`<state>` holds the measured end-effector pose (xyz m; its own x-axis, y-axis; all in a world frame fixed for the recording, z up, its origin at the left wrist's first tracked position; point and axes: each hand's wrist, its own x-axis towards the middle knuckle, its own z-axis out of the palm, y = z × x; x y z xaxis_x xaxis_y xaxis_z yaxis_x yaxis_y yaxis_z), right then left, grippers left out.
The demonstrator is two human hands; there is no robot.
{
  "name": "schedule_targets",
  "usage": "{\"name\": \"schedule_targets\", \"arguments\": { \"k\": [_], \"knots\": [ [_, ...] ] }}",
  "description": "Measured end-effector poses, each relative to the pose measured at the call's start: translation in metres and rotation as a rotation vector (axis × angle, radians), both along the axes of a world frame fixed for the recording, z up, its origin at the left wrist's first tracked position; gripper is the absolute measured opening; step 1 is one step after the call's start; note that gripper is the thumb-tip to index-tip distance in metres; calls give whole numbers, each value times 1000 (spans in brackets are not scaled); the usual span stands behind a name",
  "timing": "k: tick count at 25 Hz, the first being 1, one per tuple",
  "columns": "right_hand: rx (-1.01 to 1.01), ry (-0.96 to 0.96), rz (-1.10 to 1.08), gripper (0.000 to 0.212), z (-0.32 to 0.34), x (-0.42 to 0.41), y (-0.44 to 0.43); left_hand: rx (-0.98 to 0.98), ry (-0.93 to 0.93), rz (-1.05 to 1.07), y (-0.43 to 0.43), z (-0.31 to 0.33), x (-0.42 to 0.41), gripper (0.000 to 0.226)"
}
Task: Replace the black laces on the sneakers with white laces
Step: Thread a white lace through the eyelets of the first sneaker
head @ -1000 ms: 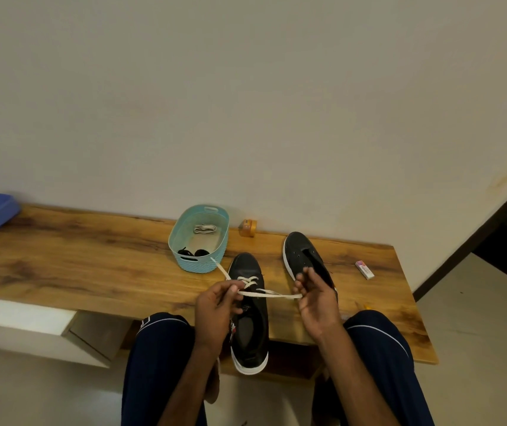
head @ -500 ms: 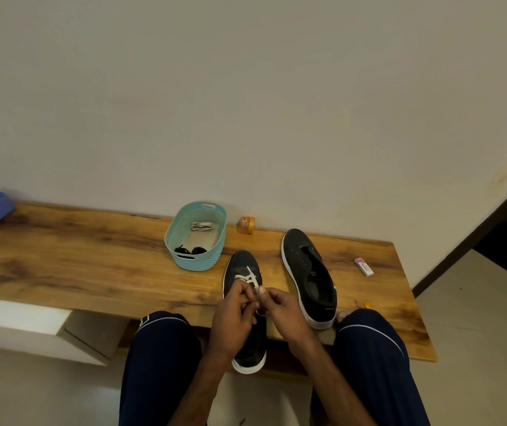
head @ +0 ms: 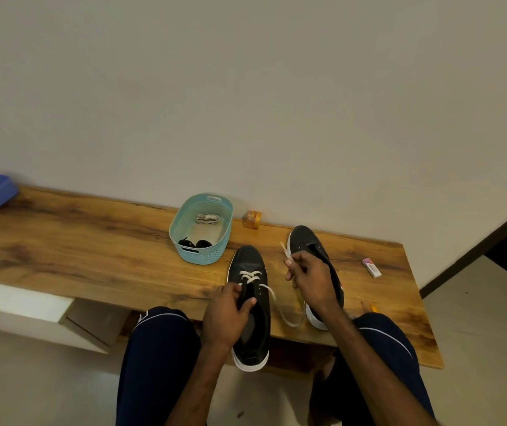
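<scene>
Our left hand gripped the near sneaker at the left side of its opening, fingers curled over the eyelet edge and thumb reaching across the opening. Our right hand was raised just to the right of that shoe. It pinched the white lace close to its tip, which stood up above the fingers. From there the lace hung in a slack loop and ran back to the eyelets, where 2 crossings were laid near the toe; the eyelets toward the ankle were bare. The second sneaker lay on the tabletop, partly behind the right hand, with no lace that we could see. In the teal basket just beyond the shoes sat the black laces and 1 spare white lace.

We judged the work to be partway through the 1st shoe, and we saw 3 risks from here. A hard pull on this 1 end could drag the other end back through its eyelet, since we could not see that end held. The slack loop could twist or catch, leaving the flat lace turned over in an eyelet. The near sneaker's heel hung past the tabletop edge, so a loosened left grip might let it tip off
</scene>
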<state>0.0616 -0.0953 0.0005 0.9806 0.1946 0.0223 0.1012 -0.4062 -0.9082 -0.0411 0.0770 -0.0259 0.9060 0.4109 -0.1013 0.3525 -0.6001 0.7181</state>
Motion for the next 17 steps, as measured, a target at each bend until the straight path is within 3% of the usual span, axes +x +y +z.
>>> {"name": "schedule_targets", "arguments": {
  "k": [4,9,17],
  "knots": [
    [-180,-12,125,14,-11,18,9,24,-3,49,-1,-8,11,25],
    [-292,-4,297,22,-34,16,37,-138,22,214,2,-16,22,21],
    [-494,-64,311,23,-45,13,51,-236,28,308,-1,-21,29,23]
  ]
}}
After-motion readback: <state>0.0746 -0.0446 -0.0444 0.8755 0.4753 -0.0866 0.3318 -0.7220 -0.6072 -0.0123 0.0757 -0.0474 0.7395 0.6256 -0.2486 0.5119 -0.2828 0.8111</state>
